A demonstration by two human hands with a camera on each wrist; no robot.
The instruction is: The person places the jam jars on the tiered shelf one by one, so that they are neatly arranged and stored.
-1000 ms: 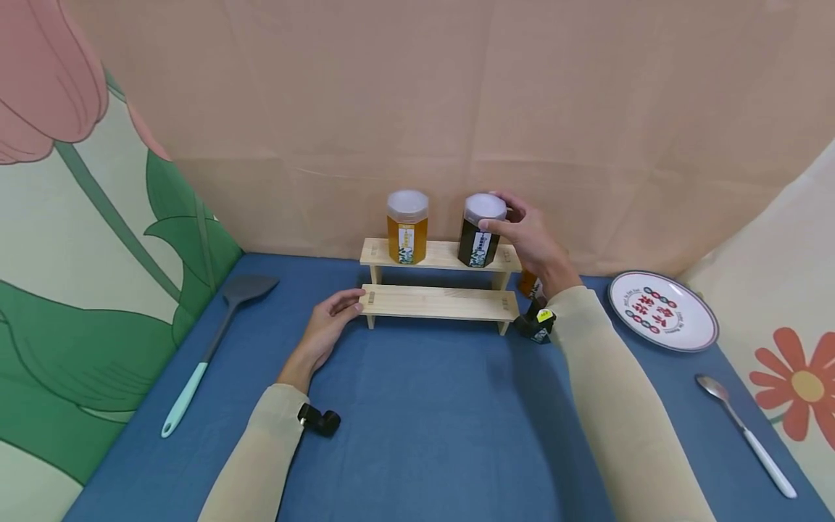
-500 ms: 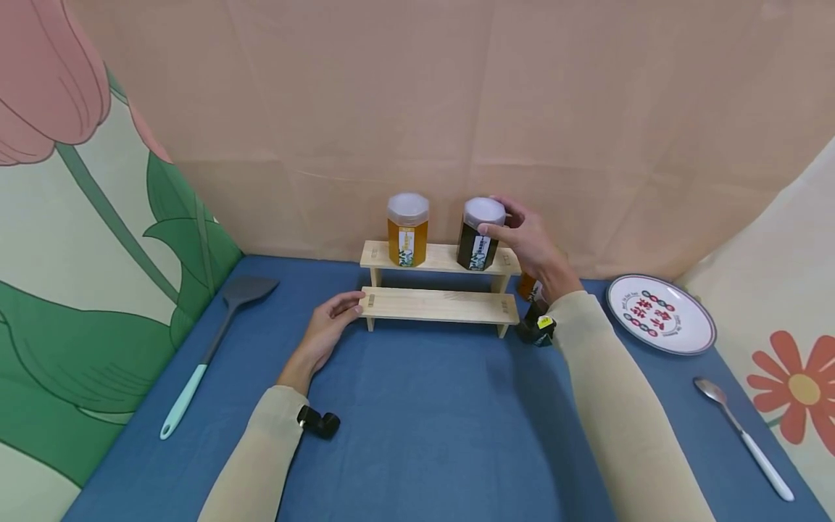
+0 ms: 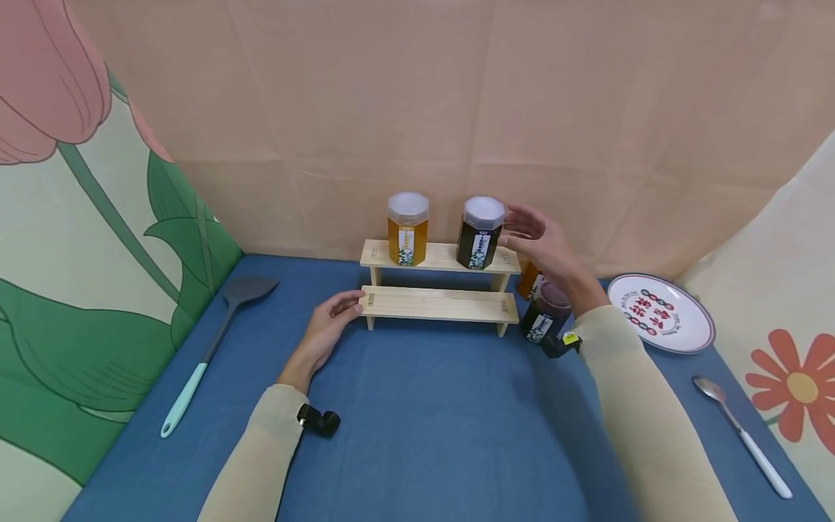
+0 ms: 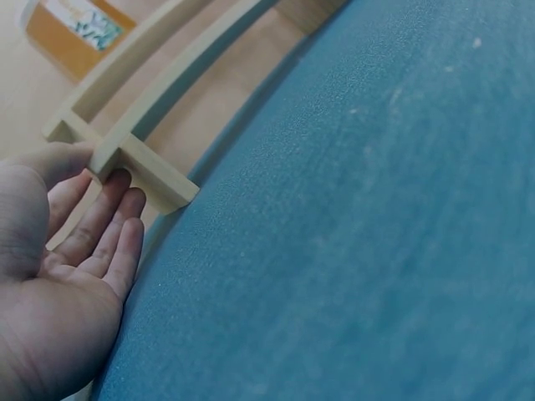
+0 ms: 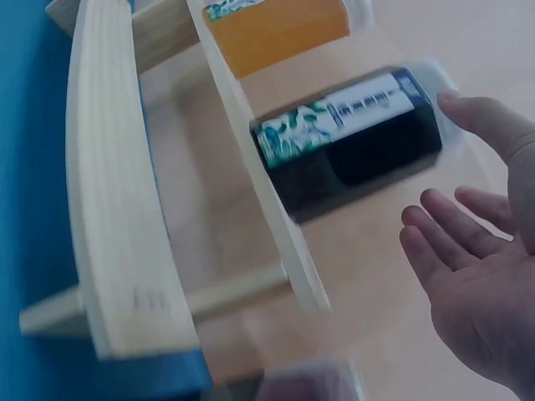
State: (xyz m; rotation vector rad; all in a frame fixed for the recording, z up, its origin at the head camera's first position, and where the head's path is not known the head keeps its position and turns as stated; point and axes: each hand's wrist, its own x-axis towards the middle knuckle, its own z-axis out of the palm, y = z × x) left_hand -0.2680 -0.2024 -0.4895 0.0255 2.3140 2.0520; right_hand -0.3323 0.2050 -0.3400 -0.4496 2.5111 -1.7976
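- The two-tier wooden shelf point(image 3: 438, 279) stands at the far middle of the blue tablecloth point(image 3: 424, 428). It has not shifted over the last second.
- The dark jar point(image 3: 481, 233) now stands free on the right end of the upper tier, upright, white lid on. A second ago the right hand's fingers were round its lid; the release suggests the jar has been set in its place.
- The amber jar point(image 3: 407, 228) stands to its left on the same tier, untouched.
- The right hand point(image 3: 546, 250) has drawn back to just right of the dark jar, fingers spread and loose, holding nothing.
- The left hand point(image 3: 324, 331) rests as before, fingers relaxed, its tips touching the left end of the lower tier.
- Two more jars point(image 3: 540, 308) stand on the cloth right of the shelf, under the right wrist.
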